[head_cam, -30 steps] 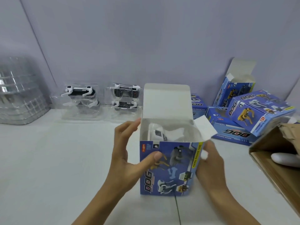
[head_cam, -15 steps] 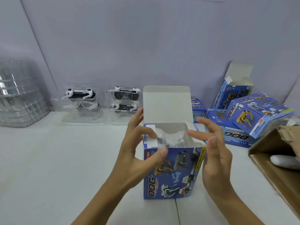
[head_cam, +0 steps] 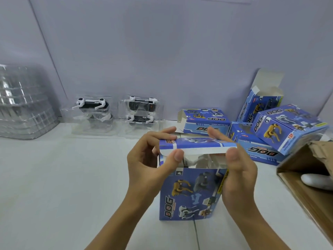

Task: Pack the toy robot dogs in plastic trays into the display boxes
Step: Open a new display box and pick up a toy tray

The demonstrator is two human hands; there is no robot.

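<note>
Spreading across the whole lower view, the white tabletop (head_cam: pixel 54 177) carries everything in the job, and going from the big things down gives a fair read of progress. At the far left stands a tall stack of clear empty trays (head_cam: pixel 23 103), and at the right edge an open brown carton (head_cam: pixel 306 177) with something white inside that I cannot identify. Near the back right lies a cluster of blue display boxes (head_cam: pixel 286 127); one of them stands with its lid up (head_cam: pixel 261 101), seemingly waiting to be filled, while the others lie on their sides and I cannot tell whether they are packed. In the middle, the box being worked on (head_cam: pixel 191 192) stands upright, its top flap (head_cam: pixel 196 144) folded nearly down; through the remaining gap a clear tray with a toy shows dimly inside. The left hand (head_cam: pixel 151 163) pinches the flap's front edge at its left end, and the right hand (head_cam: pixel 237 170) pinches the right end while its palm lies along the box's side. Tucking that flap in looks like the last step for this box. Against the back wall, two more toy dogs in trays (head_cam: pixel 91 112) (head_cam: pixel 142 112) sit unpacked, so at least two remain.
</note>
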